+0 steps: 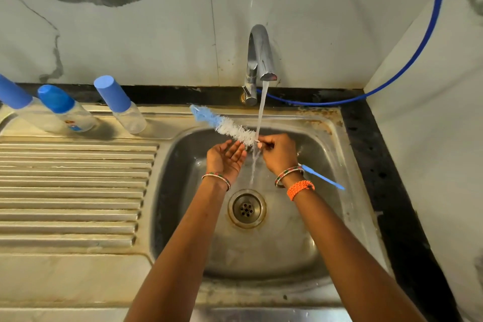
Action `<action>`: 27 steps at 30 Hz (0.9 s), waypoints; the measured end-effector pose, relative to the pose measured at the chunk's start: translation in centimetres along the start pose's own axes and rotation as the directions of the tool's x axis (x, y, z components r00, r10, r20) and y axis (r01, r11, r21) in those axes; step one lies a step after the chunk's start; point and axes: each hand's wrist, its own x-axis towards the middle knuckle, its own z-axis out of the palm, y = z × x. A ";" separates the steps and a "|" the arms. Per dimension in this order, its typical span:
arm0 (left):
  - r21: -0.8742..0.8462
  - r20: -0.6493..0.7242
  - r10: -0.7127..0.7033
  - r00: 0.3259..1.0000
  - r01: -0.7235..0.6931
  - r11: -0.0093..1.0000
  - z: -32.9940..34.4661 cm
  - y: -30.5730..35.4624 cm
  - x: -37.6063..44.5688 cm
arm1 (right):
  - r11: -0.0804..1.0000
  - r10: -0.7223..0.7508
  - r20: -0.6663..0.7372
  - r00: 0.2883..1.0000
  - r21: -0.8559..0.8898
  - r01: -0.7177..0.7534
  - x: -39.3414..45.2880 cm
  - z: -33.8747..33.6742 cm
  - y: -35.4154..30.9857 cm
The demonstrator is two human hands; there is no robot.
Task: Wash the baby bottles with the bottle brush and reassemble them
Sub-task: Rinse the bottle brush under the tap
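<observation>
My right hand (279,153) grips the bottle brush (230,127) by its stem over the sink basin, under the running water. The brush's white and blue bristles point up and left; its blue handle sticks out past my right wrist. My left hand (225,158) is held palm up with relaxed fingers just below the bristles, holding nothing. Three clear baby bottles with blue caps stand on the drainboard's back edge at the left: one (21,107) at the far left, one (68,110) beside it, one (120,104) nearest the basin.
The chrome tap (258,60) runs a stream of water into the steel sink (326,217), whose drain (247,208) lies below my hands. A ribbed drainboard (73,191) fills the left. A blue hose (407,60) curves along the wall at the right.
</observation>
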 end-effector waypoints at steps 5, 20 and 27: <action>0.079 0.131 -0.034 0.991 0.024 0.997 1.5 -1.6 -0.5 | 0.999 0.038 -0.141 0.989 -0.023 -0.042 -1.1 -0.9 1.8; 0.089 0.131 -0.080 0.988 0.069 0.994 1.6 -4.0 -0.9 | 0.972 0.143 -0.259 0.955 -0.144 -0.185 -3.4 -4.0 3.2; 0.046 0.082 0.030 0.996 -0.034 0.998 -0.1 -2.5 -0.4 | 0.959 0.161 -0.155 0.975 -0.210 -0.191 -1.7 -1.9 1.0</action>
